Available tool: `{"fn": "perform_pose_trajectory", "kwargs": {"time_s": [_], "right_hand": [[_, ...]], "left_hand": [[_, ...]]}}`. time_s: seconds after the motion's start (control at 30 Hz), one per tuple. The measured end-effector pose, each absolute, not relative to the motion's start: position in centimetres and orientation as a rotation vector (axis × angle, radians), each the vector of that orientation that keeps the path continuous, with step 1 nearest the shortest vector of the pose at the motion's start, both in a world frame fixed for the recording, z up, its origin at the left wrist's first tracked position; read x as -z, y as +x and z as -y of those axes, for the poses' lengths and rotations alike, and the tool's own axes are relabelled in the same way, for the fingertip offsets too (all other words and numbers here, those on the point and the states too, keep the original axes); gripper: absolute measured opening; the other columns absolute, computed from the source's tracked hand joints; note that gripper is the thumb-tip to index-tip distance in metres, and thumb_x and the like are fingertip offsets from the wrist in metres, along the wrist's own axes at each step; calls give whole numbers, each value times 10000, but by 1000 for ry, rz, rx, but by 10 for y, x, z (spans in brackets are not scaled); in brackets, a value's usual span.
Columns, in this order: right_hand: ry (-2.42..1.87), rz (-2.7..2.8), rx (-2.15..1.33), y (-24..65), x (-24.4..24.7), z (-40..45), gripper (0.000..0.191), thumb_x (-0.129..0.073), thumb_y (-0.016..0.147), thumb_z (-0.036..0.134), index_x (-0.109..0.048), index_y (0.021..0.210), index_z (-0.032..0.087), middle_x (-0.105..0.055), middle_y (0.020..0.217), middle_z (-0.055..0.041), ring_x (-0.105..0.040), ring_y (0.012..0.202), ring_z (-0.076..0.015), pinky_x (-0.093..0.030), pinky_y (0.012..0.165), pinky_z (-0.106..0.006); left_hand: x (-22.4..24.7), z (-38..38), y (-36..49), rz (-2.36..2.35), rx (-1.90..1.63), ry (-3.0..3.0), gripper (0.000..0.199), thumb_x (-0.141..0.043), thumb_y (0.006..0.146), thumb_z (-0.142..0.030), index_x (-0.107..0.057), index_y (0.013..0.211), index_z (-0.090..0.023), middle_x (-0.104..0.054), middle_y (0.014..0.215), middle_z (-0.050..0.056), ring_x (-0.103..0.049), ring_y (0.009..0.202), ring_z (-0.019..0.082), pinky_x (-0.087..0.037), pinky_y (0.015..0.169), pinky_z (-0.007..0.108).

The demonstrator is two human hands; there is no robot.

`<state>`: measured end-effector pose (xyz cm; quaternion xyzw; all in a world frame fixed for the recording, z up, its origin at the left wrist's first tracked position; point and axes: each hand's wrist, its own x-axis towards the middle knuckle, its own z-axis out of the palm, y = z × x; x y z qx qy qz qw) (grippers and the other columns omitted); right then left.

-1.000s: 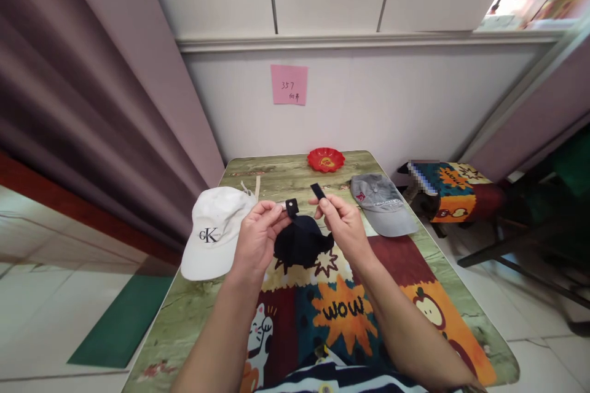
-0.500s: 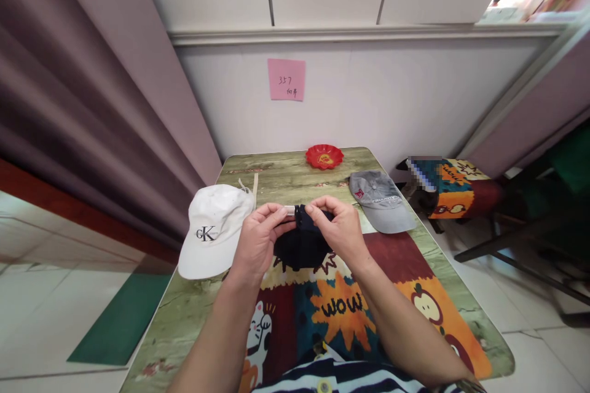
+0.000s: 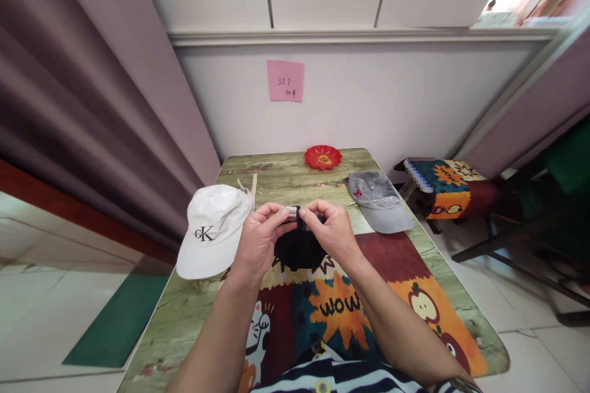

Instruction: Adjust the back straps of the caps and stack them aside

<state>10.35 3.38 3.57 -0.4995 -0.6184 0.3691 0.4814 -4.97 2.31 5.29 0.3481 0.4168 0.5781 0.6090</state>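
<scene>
Fingers point(image 3: 278, 217) pinch strap point(image 3: 300, 218); black cap point(image 3: 299, 250) just below.

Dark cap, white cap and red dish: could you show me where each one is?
Dark cap point(image 3: 298, 250), head view: on its fabric body.
White cap point(image 3: 220, 214), head view: on its crown.
Red dish point(image 3: 323, 159), head view: on its printed middle.

Dark cap point(image 3: 299, 250), black or nearly so, soft cloth, rounded crown sitting low between my two hands, over the printed mat point(image 3: 281, 328); I can't tell if it touches down. Small silver clasp point(image 3: 292, 212), pinched in my left hand point(image 3: 259, 234), lying roughly level above the crown. Black strap point(image 3: 299, 217) up against the clasp, pinched in my right hand point(image 3: 329, 228); my fingers hide whether it's threaded.
</scene>
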Motion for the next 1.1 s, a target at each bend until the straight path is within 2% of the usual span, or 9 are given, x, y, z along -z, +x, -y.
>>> {"fn": "perform_pose_trajectory", "kwargs": {"time_s": [0.2, 0.37, 0.47, 0.6, 0.83, 1.1], "right_hand": [[-1195, 1585, -933, 110, -39, -36, 230, -625, 848, 398, -680, 765, 191, -663, 669, 1, -564, 602, -130, -408, 582, -237], [-1186, 1564, -918, 113, -39, -38, 197, -610, 856, 388, -648, 844, 195, -633, 646, 20, -534, 569, -116, -387, 567, -232], [-1146, 1521, -939, 116, -38, -40, 124, -576, 855, 320, -602, 846, 200, -589, 622, 40, -525, 564, -111, -363, 542, -223], [-1084, 1507, -965, 116, -36, -42, 36, -587, 802, 229, -591, 811, 195, -607, 656, 34, -569, 609, -116, -420, 607, -228], [-1000, 1512, -998, 114, -35, -42, 72, -617, 811, 251, -623, 845, 187, -661, 735, 2, -628, 680, -135, -480, 676, -254], [-1025, 1589, -1018, 120, -35, -44, 137, -635, 834, 299, -632, 921, 193, -695, 770, -8, -636, 699, -143, -490, 694, -264]], "left_hand": [[-50, -23, -48, -980, -1306, 831, 227, -833, 675, -247, -653, 755, -134, -683, 769, 11, -684, 752, 151, -592, 715, 268], [-50, -23, -47, -989, -1331, 827, 228, -837, 669, -245, -652, 746, -135, -682, 761, 6, -680, 740, 139, -595, 723, 261], [-51, -23, -48, -1004, -1334, 821, 238, -842, 661, -250, -650, 745, -137, -692, 759, 10, -683, 734, 144, -595, 706, 257], [-52, -22, -49, -1002, -1313, 838, 234, -835, 673, -252, -646, 747, -136, -697, 766, 17, -686, 748, 148, -595, 705, 256], [-48, -24, -47, -977, -1285, 851, 239, -833, 681, -245, -642, 774, -137, -686, 765, 7, -691, 750, 152, -596, 706, 259], [-46, -25, -46, -1001, -1248, 852, 231, -847, 665, -250, -684, 765, -121, -696, 767, 22, -686, 759, 151, -594, 746, 272]]}}
